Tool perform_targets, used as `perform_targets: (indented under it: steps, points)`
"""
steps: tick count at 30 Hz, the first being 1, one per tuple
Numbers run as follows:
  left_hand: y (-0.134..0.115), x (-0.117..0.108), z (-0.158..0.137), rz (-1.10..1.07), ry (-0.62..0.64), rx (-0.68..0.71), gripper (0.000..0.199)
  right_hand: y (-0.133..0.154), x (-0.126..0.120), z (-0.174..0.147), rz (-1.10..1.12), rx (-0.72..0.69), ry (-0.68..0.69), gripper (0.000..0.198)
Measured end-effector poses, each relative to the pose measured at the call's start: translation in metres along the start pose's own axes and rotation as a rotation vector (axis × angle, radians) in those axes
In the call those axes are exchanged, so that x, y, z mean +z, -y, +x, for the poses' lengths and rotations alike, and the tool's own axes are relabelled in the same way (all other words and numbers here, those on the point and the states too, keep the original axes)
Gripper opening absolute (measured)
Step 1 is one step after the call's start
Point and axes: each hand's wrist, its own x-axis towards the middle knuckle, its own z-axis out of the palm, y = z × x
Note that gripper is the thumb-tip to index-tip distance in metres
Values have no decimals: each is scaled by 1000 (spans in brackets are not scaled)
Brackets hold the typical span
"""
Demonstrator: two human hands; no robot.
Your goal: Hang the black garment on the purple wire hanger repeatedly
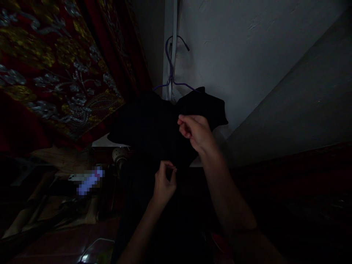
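Right hand [194, 130] and left hand [165, 179] are raised before a black garment [148, 121] that hangs from a purple hanger [171, 73]. The garment drapes directly beneath the hanger, spreading to either side of it. With cloth this dark in light this dim, the careful way would probably be to go by touch: take only a small pinch, draw gently and evenly, and avoid tugging hard enough to pull the garment off the hanger. The right hand is below and slightly right of the hanger, its fingers curled inward and its thumb drawn up close to the forefinger, with hardly any gap. The left hand is lower, almost straight below the hanger, its thumb and forefinger bent into a loop whose 2 tips nearly meet. Each has the shape of a pinch, but whether cloth, something fine or nothing lies between the fingertips, I cannot tell. Just by the hanger's hook runs a pale pole [175, 22]. Left of the hanger is a red cloth [68, 69] worked in gold and silver; right of it, a grey wall [247, 55]; well below and left of it, wooden furniture [63, 157], mostly in shadow.
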Motion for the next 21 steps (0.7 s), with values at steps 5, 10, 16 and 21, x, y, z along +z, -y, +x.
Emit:
perform_targets:
  steps: [5,10,16,21]
  points:
    - [17,-9,27,85,217,64,22,32,10,13,-34,-135,57,30]
    - [-37,-52,95,117,162,326,44,15,14,-11,-104,-205,118,35]
    - [-112,-77,157,254,-37,662,17,21,16,-17,-233,-355,127,35]
    - [-112,-82,164,373,-50,700,8,9,12,-4,-345,-430,114,30]
